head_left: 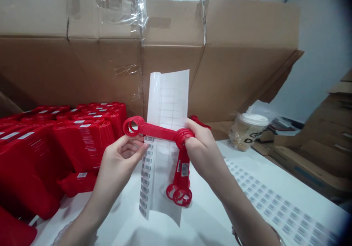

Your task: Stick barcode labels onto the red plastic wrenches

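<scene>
1. Left hand (pixel 118 161): fingers curled, partly open, tips at the left edge of the label sheet (pixel 170 102); firmness of contact cannot be told.
2. Right hand (pixel 202 154): fingers closed around one ring of the red double-ring bar (pixel 156 131).
3. Bar: held level across the sheet's front, other ring free at left.
4. Second red bar (pixel 182 176): hangs upright below right hand, barcode sticker on it.
5. Sheet: upright, barcode strip (pixel 145 176) down its left side.
6. Left: stacked red bars (pixel 85 139). Right: barcode sheet (pixel 277 205) on white table (pixel 123 224), lidded cup (pixel 247 130). Behind: cardboard box (pixel 170 69).
</scene>
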